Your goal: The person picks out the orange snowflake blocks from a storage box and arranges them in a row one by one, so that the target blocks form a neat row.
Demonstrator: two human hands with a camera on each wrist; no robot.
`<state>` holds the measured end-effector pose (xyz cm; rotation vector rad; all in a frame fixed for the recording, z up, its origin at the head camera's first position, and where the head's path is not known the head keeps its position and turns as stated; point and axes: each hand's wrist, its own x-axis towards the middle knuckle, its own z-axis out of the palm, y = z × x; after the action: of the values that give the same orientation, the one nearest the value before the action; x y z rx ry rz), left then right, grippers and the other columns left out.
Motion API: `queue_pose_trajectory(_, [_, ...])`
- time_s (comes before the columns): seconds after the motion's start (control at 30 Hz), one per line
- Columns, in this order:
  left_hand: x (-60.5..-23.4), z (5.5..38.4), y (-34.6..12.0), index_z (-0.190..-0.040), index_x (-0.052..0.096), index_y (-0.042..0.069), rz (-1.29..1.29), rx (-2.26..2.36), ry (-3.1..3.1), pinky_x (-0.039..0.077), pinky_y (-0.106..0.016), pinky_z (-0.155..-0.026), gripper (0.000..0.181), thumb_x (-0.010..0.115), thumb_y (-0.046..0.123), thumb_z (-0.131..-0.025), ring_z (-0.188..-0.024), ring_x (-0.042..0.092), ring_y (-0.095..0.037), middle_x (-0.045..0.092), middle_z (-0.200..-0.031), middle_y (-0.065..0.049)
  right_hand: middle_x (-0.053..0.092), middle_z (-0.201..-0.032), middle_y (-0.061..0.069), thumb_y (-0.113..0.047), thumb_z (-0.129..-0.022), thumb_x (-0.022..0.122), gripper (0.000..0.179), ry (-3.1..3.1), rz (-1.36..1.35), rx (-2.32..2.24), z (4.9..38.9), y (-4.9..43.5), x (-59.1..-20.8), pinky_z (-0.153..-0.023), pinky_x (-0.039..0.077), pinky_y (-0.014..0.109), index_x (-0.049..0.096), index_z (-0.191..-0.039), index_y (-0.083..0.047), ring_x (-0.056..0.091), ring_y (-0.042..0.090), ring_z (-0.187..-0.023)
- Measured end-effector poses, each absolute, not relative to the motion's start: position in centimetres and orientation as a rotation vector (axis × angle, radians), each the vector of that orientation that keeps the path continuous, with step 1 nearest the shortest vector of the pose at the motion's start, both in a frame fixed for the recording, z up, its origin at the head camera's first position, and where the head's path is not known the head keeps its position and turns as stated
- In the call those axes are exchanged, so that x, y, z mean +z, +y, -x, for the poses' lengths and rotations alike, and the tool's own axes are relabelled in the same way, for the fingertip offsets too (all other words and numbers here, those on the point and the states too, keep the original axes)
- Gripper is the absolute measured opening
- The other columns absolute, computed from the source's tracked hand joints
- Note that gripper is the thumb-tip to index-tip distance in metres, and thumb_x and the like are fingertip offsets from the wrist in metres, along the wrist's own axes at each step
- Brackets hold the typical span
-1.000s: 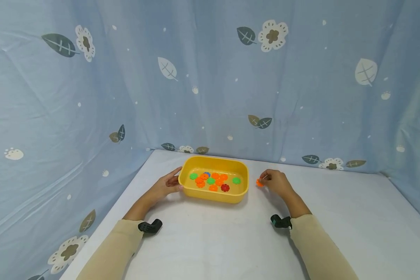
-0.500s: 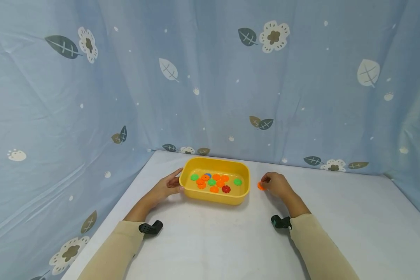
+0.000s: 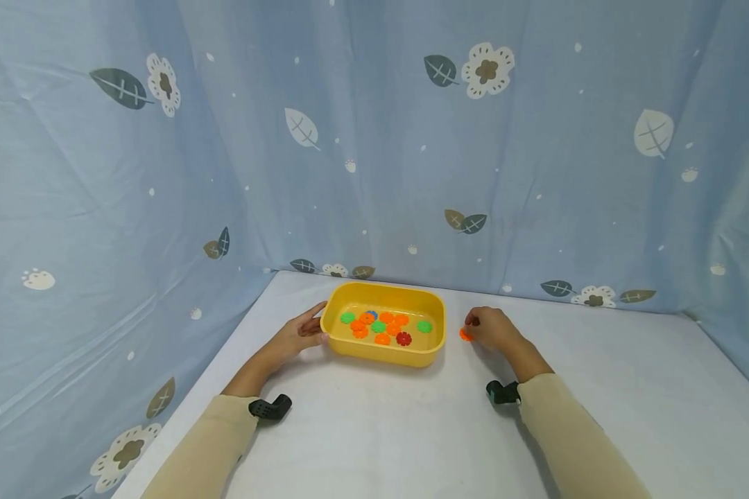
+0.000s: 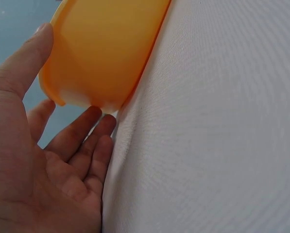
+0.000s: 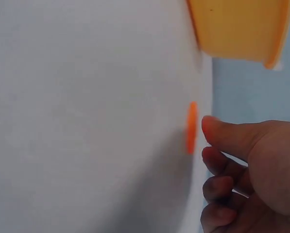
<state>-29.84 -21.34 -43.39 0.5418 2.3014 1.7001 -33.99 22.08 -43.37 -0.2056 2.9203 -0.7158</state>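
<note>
A yellow plastic tray (image 3: 381,352) stands on the table with flower-shaped plastic discs in it. Beside its left end is my left hand (image 3: 293,338); in the left wrist view the thumb lies against the rim and the fairly straight fingertips (image 4: 93,112) touch the end wall. To the right of the tray, one orange flower-shaped disc (image 5: 191,127) lies flat on the white cloth. My right hand (image 3: 494,328) hovers right over it, fingers bent. The right wrist view shows a small gap between thumb tip and disc, with nothing gripped.
Inside the tray are several orange discs (image 3: 383,339), green discs (image 3: 424,326), a red disc (image 3: 403,339) and a partly covered blue disc (image 3: 372,314). A blue patterned curtain (image 3: 374,173) hangs behind and to the left of the white table (image 3: 399,430).
My right hand has lowered slightly with the orange disc, which now lies on the cloth, out of the fingers. The left hand stays at the tray. The head view has shifted slightly.
</note>
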Motion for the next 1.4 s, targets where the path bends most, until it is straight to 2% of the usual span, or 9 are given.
queue_pose_trajectory(0.33, [-43.2,30.3,-21.6,-0.156,0.021,0.012,-0.526,1.69,2.319,0.032,-0.048,-0.108,0.081,0.07,0.019,-0.092,-0.133,0.041,-0.037,0.042,-0.145,-0.025,0.063,-0.096,0.007,-0.015,-0.094,0.066,0.016,2.963,0.346,-0.716,34.8,19.4,-39.3,-0.075,0.054,0.034,0.066,-0.106,-0.004,0.057,0.024,-0.083])
queue_pose_trajectory(0.57, [-43.0,30.4,-21.5,-0.156,0.021,0.012,-0.51,1.706,2.287,0.032,-0.048,-0.109,0.082,0.07,0.017,-0.092,-0.134,0.04,-0.038,0.04,-0.145,-0.027,0.064,-0.098,0.008,-0.003,-0.093,0.06,0.017,3.029,0.47,-0.732,34.7,16.6,-38.2,-0.078,0.054,0.036,0.068,-0.108,-0.003,0.057,0.025,-0.087])
queue_pose_trajectory(0.7, [-42.9,30.4,-21.5,-0.156,0.02,0.01,-0.521,1.714,2.279,0.031,-0.048,-0.109,0.083,0.071,0.017,-0.091,-0.134,0.04,-0.039,0.04,-0.145,-0.027,0.064,-0.098,0.007,-0.005,-0.093,0.062,0.017,3.013,0.49,-0.78,34.5,15.0,-37.9,-0.079,0.053,0.035,0.069,-0.109,-0.004,0.056,0.025,-0.088])
queue_pose_trajectory(1.03, [-43.0,30.3,-21.4,-0.156,0.02,0.01,-0.525,1.71,2.285,0.033,-0.048,-0.108,0.082,0.07,0.016,-0.092,-0.132,0.043,-0.038,0.042,-0.144,-0.027,0.062,-0.093,0.002,-0.008,-0.091,0.067,0.018,2.89,0.595,-0.733,34.2,10.1,-38.9,-0.08,0.052,0.033,0.07,-0.108,-0.005,0.055,0.021,-0.086])
queue_pose_trajectory(1.23, [-43.2,30.2,-21.4,-0.156,0.021,0.011,-0.54,1.711,2.276,0.033,-0.048,-0.108,0.082,0.07,0.017,-0.092,-0.132,0.043,-0.037,0.043,-0.144,-0.026,0.064,-0.09,-0.001,-0.009,-0.088,0.071,0.014,2.852,0.685,-0.693,34.1,8.5,-40.1,-0.081,0.05,0.033,0.073,-0.102,-0.009,0.056,0.017,-0.082])
queue_pose_trajectory(1.4, [-43.4,30.0,-21.5,-0.156,0.021,0.013,-0.532,1.717,2.268,0.032,-0.048,-0.109,0.083,0.071,0.02,-0.091,-0.132,0.042,-0.037,0.043,-0.144,-0.026,0.063,-0.086,-0.003,-0.019,-0.085,0.077,0.015,2.788,0.677,-0.657,34.1,7.7,-41.1,-0.077,0.05,0.032,0.073,-0.098,-0.013,0.055,0.017,-0.079])
